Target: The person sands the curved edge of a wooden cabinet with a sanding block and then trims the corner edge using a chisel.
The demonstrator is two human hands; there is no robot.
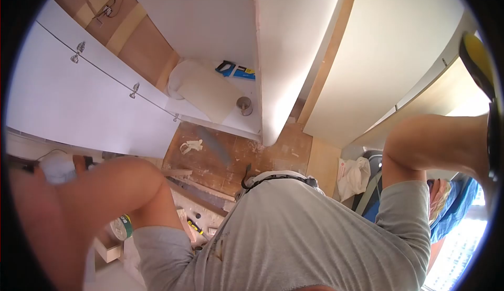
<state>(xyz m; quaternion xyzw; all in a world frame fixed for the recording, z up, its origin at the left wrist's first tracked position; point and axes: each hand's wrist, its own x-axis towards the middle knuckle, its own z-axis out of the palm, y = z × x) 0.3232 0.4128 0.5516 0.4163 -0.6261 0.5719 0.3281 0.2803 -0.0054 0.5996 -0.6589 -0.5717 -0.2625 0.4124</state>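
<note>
At the left edge, my raised left forearm ends in a blurred skin-coloured shape, apparently my left hand (pixel 34 201), close to the camera; its fingers and anything in them cannot be made out. My right arm is bent and raised, with a black band (pixel 492 141) at the wrist by the right edge. Beyond that band my right hand is out of view. Near the same wrist is a yellow and black object (pixel 478 62), partly cut off; whether it is held is hidden.
White panels (pixel 94 91) with metal hinges stand left. On a white cabinet base (pixel 247 125) lie a blue handsaw (pixel 235 70), a pale sheet (pixel 207 89) and a round tin (pixel 244 105). Below are a brown floor (pixel 257 157), a yellow-black tool (pixel 195 227) and a white bag (pixel 353 178).
</note>
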